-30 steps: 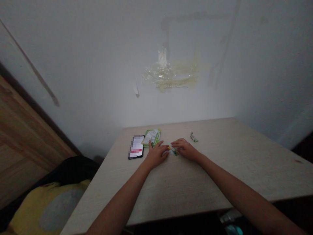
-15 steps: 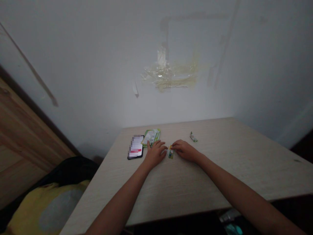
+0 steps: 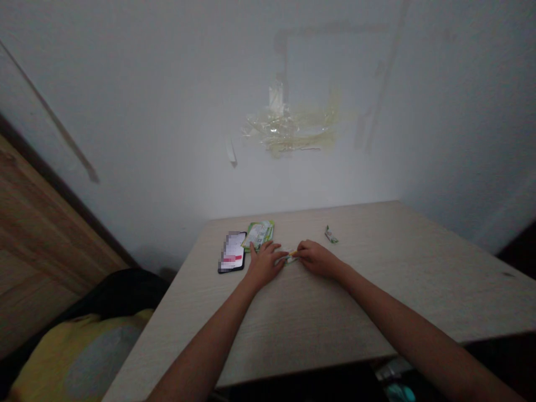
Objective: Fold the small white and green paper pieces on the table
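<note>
On the pale wooden table, my right hand pinches the right end of a small printed packet with a yellow edge. At its other end is my left hand, with thumb and index finger closed on it and the other fingers spread over the tabletop. Now the packet shows mostly a pale side; its exact kind is too small to tell. Just beyond my left fingertips lies a green and white package. A phone with a lit, partly blurred screen lies left of that hand.
A crumpled green and white wrapper scrap lies beyond my right hand. The table meets a wall with peeling clear tape. Down at the left is a yellow and grey cushion-like thing, beside wooden panelling.
The small packet has turned from upright with its coloured face showing to lying crosswise, pale side showing. My left fingers have come onto its left end; my right hand has shifted slightly.
</note>
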### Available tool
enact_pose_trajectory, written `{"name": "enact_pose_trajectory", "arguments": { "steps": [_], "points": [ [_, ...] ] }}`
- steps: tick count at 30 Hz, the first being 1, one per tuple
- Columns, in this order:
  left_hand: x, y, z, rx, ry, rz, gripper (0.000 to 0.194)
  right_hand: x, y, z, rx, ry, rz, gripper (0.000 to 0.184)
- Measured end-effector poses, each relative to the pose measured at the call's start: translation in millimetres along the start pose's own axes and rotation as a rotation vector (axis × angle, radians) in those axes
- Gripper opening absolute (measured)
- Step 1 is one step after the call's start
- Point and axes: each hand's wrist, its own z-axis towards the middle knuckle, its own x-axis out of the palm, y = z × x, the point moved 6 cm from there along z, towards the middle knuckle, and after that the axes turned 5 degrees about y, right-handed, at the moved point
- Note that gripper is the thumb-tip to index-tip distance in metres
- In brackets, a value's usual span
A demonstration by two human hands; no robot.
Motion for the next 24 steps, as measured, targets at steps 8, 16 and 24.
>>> {"name": "enact_pose_trajectory", "arguments": {
  "steps": [8,16,24],
  "points": [
    [-0.2,0,0,-0.035,0.009,-0.003,0.026,-2,7,0,-0.017,-0.015,-0.026,0.029],
    [4.3,5,-1,-0.011,0.057,-0.018,0.033,-1,11,0,-0.022,-0.006,0.003,0.031],
    [4.0,5,0,0.012,0.058,-0.026,0.032,-1,7,0,-0.02,-0.029,0.054,0.024]
  ]
}}
